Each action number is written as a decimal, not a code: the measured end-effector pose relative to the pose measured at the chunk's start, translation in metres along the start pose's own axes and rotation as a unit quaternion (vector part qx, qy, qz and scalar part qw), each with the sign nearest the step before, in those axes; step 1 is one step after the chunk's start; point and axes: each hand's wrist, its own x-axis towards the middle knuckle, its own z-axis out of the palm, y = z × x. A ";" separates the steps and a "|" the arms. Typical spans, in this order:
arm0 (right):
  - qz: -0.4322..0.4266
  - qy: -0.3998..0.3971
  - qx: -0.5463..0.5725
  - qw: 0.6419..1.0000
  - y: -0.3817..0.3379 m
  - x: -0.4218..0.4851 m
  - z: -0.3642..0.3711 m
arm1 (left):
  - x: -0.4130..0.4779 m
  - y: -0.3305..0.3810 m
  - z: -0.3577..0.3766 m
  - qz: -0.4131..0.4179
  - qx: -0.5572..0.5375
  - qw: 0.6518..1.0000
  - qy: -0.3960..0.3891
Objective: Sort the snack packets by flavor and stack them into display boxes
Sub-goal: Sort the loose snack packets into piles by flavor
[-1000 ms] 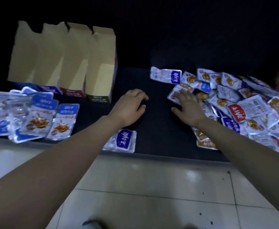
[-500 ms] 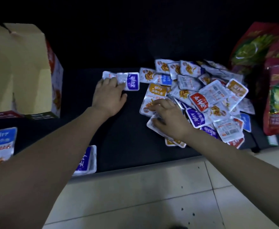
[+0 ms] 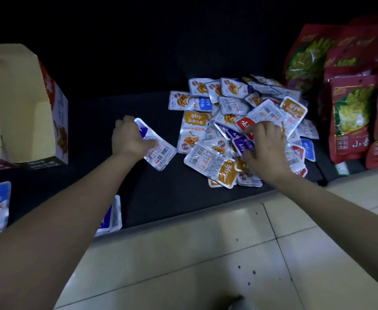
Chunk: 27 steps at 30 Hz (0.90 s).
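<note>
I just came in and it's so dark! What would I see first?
The big messy heap of snack packets on the dark mat, right of the middle, with the right hand on top of it. Beside it the left hand grips a purple-cornered packet, and tall red bags stand at the far right.
</note>
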 end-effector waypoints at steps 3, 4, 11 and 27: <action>0.103 -0.087 0.019 0.991 0.021 -0.004 -0.003 | -0.005 0.000 -0.004 -0.004 -0.145 0.988 0.043; 0.099 -0.112 0.009 0.989 0.025 -0.007 -0.003 | -0.007 0.001 -0.005 -0.009 -0.191 0.980 0.053; -0.054 -0.101 0.078 0.990 0.028 -0.008 -0.002 | -0.023 0.040 -0.004 0.010 -0.309 0.951 -0.008; -0.096 -0.138 -0.026 0.985 0.010 0.015 -0.008 | -0.057 0.030 0.007 -0.025 -0.227 0.957 -0.179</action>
